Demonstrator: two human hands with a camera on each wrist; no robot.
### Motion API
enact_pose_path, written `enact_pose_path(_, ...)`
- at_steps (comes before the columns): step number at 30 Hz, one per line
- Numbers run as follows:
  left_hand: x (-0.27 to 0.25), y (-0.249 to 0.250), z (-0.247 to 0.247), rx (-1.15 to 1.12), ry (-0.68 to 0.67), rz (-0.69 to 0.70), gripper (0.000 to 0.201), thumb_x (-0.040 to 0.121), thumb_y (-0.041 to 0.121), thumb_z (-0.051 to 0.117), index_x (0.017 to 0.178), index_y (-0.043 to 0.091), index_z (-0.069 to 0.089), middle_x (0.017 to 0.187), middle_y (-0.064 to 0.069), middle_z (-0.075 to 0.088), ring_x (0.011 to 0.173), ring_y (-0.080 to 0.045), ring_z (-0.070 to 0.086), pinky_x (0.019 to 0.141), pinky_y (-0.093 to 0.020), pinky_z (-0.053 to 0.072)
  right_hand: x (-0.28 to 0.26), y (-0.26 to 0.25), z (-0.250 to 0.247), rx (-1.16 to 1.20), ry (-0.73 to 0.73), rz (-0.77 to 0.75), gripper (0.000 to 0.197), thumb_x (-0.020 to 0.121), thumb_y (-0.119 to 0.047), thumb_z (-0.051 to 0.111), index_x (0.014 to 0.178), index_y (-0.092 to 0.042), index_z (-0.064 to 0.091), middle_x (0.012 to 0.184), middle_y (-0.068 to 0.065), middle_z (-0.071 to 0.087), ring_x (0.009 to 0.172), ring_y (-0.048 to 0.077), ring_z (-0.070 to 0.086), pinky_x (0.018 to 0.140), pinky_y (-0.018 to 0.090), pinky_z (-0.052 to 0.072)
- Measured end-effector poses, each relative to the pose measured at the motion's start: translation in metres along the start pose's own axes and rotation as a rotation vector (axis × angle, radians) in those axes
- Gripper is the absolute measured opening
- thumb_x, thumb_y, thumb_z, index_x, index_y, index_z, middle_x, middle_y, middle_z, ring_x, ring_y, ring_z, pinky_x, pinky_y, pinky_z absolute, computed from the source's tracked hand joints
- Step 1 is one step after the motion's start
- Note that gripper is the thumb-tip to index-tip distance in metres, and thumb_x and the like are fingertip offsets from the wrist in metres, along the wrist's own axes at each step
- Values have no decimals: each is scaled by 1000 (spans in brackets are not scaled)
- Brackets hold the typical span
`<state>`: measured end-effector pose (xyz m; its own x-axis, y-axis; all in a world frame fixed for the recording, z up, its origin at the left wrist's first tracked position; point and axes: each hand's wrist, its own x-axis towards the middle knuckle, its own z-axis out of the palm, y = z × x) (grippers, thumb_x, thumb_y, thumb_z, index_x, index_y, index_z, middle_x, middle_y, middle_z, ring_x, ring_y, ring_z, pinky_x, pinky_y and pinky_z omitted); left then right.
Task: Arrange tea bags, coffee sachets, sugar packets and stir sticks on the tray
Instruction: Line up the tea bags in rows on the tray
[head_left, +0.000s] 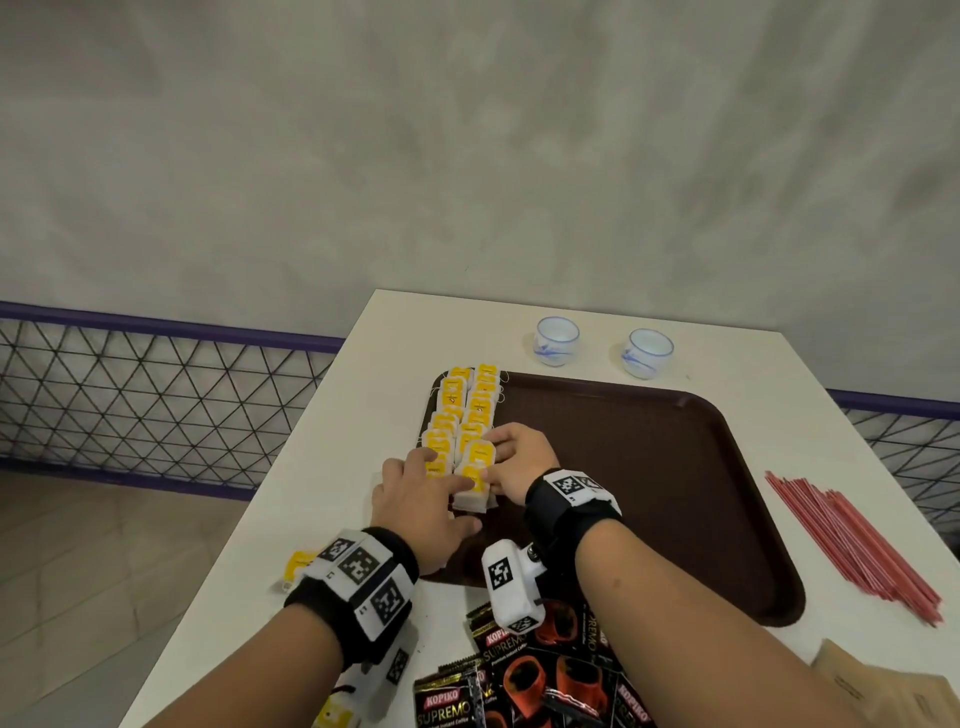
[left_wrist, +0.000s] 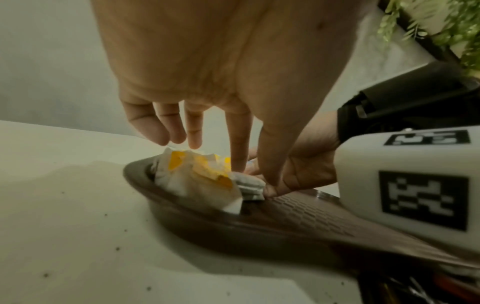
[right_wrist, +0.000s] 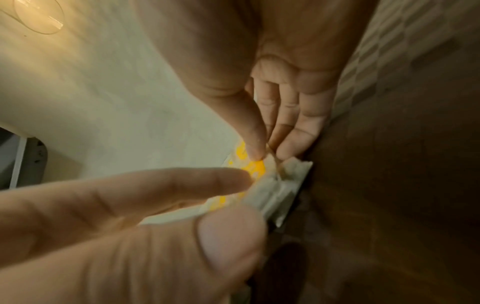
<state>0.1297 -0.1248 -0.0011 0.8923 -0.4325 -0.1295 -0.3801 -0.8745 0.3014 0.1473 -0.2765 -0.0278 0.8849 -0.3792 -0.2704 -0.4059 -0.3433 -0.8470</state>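
Observation:
Yellow-tagged tea bags lie in two overlapping rows along the left edge of the brown tray. My left hand presses straight fingers on the nearest tea bags, with its thumb against their near end. From the right, my right hand pinches the edge of the nearest tea bag between thumb and fingertips. Black coffee sachets lie at the table's front. Red stir sticks lie right of the tray. Brown paper packets show at the front right.
Two small blue-and-white cups stand behind the tray. A loose tea bag lies on the white table left of my left wrist, another at the bottom edge. A wire fence runs beyond the table.

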Motion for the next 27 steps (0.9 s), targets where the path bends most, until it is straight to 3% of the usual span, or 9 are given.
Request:
enact_pose_path(4, -1, 6, 5, 78, 17, 17, 41, 82, 51, 62, 121, 45, 55, 148, 4, 24, 131, -26, 22, 104, -39, 28, -4, 0, -2, 38, 32, 14, 35, 79, 9, 66, 94, -21, 59, 76, 1, 62, 72, 21, 66, 73, 44, 60)
enact_pose_path(8, 3, 8, 7, 78, 78, 41, 32, 79, 43, 68, 110, 38, 62, 145, 5, 29, 129, -24, 24, 102, -38, 27, -9, 4, -5, 36, 95, 14, 31, 79, 2, 70, 99, -18, 59, 77, 0, 61, 72, 19, 65, 73, 40, 60)
enact_pose_path(12, 10, 12, 7, 145, 93, 56, 37, 73, 45, 72, 107, 32, 66, 136, 5, 35, 126, -23, 27, 100, -37, 28, -15, 9, -8, -115, 83, 22, 36, 79, 0, 70, 107, -18, 58, 79, -5, 58, 72, 9, 56, 60, 18, 47)
enact_pose_path(13, 11, 12, 7, 152, 96, 51, 36, 72, 45, 73, 105, 31, 66, 135, 6, 37, 125, -23, 28, 99, -37, 29, -15, 10, -6, -135, 55, 46, 38, 78, 1, 71, 107, -19, 57, 82, -3, 60, 73, 11, 58, 62, 20, 50)
enact_pose_path(15, 13, 12, 8, 145, 115, 49, 30, 74, 43, 72, 101, 31, 68, 131, 7, 40, 123, -22, 30, 97, -35, 29, -16, 11, 0, -144, 20, 85, 40, 74, 0, 73, 100, -24, 54, 92, 4, 65, 82, 20, 66, 74, 34, 58)
enact_pose_path(17, 13, 13, 9, 119, 133, 65, 23, 77, 38, 69, 99, 31, 69, 128, 9, 42, 121, -21, 31, 96, -34, 28, -17, 11, 5, -138, 22, 104, 40, 71, 0, 74, 92, -27, 52, 97, 8, 67, 87, 25, 67, 77, 42, 59)
enact_pose_path(21, 11, 11, 11, 66, 129, 85, 17, 79, 37, 68, 95, 32, 70, 125, 12, 42, 120, -18, 32, 94, -33, 27, -14, 14, 8, -109, 43, 128, 41, 62, -1, 76, 79, -30, 50, 98, 9, 69, 86, 26, 68, 75, 42, 60)
enact_pose_path(27, 6, 7, 11, 14, 38, 74, 27, 65, 50, 77, 87, 35, 71, 120, 20, 42, 118, -13, 30, 92, -32, 21, -18, 13, 7, -34, 68, 180, 35, 60, -7, 76, 81, -27, 56, 94, 5, 67, 81, 23, 69, 70, 41, 61)
